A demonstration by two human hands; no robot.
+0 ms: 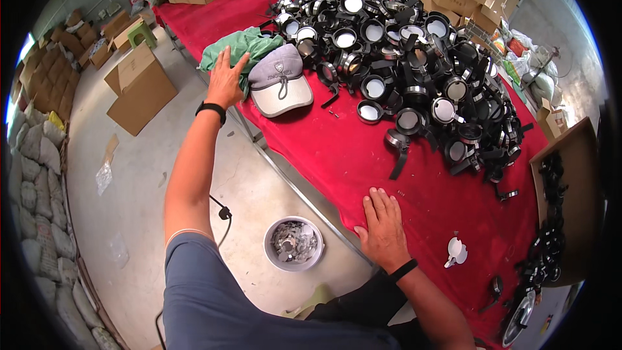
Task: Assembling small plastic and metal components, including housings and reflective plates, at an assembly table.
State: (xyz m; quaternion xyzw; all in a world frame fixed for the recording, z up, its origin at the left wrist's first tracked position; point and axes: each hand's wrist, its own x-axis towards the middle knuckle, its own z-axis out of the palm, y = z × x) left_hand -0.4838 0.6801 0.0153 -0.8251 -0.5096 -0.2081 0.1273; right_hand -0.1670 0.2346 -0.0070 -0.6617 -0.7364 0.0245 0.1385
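Note:
My left hand (225, 79) is reached out at the table's left edge, its fingers spread against a bundled green cloth (249, 48). Whether it presses on the cloth I cannot tell. Beside the cloth sits a grey cap (280, 76) with a pale brim. My right hand (383, 228) lies flat on the red tablecloth (324, 149) near its front edge, fingers stretched out and holding nothing. Beyond it rises a big heap of round black-and-silver parts (409, 121) with pale discs and black handles. A loose white disc piece (456, 252) rests to the right of my right hand.
A white bucket (269, 246) of flat metal pieces stands on the floor below the table edge. At the right, a cardboard box (576, 201) holds more black parts. An open carton (142, 94) and stacked sacks (42, 201) are at the left. A cable with a plug (225, 212) hangs nearby.

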